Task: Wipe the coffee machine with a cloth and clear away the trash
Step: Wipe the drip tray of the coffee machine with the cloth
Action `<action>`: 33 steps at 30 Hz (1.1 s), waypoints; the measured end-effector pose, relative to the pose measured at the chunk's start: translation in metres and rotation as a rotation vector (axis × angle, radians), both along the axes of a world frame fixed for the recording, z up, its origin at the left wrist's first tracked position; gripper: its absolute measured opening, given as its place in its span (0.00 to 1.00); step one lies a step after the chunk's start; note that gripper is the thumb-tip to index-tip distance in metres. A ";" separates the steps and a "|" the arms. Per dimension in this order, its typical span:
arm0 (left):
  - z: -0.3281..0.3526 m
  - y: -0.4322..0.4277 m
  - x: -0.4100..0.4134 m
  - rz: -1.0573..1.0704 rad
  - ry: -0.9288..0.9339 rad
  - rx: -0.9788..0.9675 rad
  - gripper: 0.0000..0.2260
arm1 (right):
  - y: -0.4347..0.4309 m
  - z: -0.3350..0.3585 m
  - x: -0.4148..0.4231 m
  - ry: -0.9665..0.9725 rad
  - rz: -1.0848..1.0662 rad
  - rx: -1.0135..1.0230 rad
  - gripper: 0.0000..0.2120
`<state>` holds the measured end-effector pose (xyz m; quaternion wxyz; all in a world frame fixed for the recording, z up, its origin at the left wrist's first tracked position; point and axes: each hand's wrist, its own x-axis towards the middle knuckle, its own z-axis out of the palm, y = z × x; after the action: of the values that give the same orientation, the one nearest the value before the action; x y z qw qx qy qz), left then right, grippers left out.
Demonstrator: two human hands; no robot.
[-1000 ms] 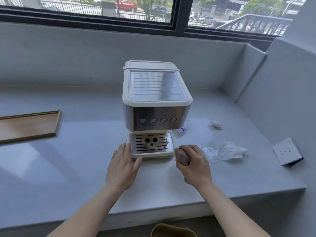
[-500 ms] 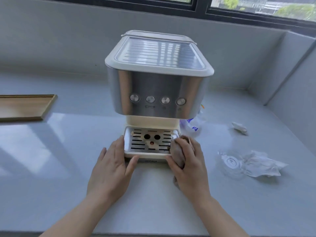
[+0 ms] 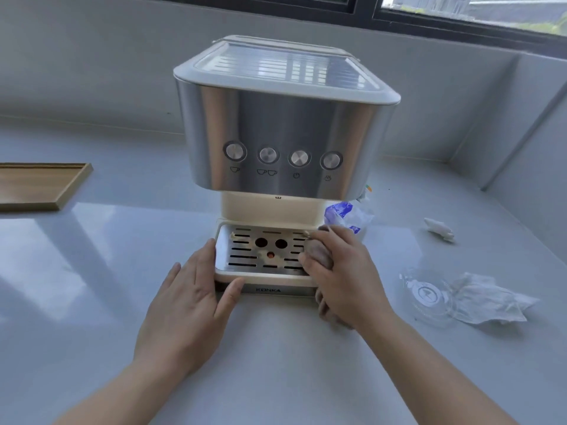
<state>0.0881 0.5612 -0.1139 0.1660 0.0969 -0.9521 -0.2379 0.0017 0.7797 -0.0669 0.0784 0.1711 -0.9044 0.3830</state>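
Change since earlier: both hands sit closer to the machine than a second ago; the right hand with its cloth has gone from the bench beside the drip tray onto the tray's right edge, and the camera has come nearer, so the machine fills more of the view.
Coffee machine (image 3: 285, 124): stands upright in the middle of the pale bench (image 3: 92, 271), steel front with four round buttons in a row, cream top and base.
Drip tray (image 3: 260, 256): slotted metal plate at the machine's near foot, with pale smears among the slots.
Left hand (image 3: 190, 305): open and flat, fingers together against the tray's left side, thumb along its near front edge; it grips nothing.
Right hand (image 3: 343, 277): closed around the cloth, pressed on the tray's right end.
Cloth (image 3: 317, 254): a greyish-brown wad bunched under the fingers, touching the tray plate; a fold hangs out below the palm onto the bench.
Blue and white wrapper (image 3: 346, 214): crumpled just right of the machine's base, beyond the right hand.
Small white scrap (image 3: 438, 229): farther right, alone on the bench.
Clear plastic lid (image 3: 426, 294): flat on the bench, near right.
Crumpled tissue (image 3: 487, 297): touching the lid's right side.
Wooden tray (image 3: 40, 185): at the left edge, well apart from the machine.
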 end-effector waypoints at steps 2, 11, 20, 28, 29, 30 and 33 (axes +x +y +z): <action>0.000 0.000 0.000 -0.010 -0.001 -0.003 0.33 | 0.007 -0.001 0.014 0.012 0.083 0.017 0.14; 0.002 0.000 0.000 -0.009 -0.010 -0.006 0.33 | -0.011 0.020 -0.036 -0.019 -0.006 0.310 0.14; 0.002 0.001 0.000 -0.010 -0.010 -0.001 0.33 | -0.010 0.024 -0.039 0.154 0.054 0.556 0.11; 0.002 0.001 0.000 -0.018 -0.011 -0.007 0.34 | 0.017 0.015 -0.012 0.140 0.038 0.299 0.10; 0.002 0.001 0.000 -0.019 -0.012 -0.004 0.34 | 0.012 0.015 -0.018 0.126 -0.011 0.341 0.09; 0.003 0.001 0.000 -0.019 -0.011 -0.005 0.33 | 0.004 0.014 -0.020 0.153 -0.029 0.407 0.09; 0.003 0.001 0.000 -0.018 -0.015 -0.010 0.34 | -0.007 0.010 -0.003 0.266 0.078 0.442 0.09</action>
<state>0.0885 0.5624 -0.1111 0.1571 0.0892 -0.9554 -0.2337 -0.0016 0.7727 -0.0565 0.1427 0.2679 -0.9405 0.1530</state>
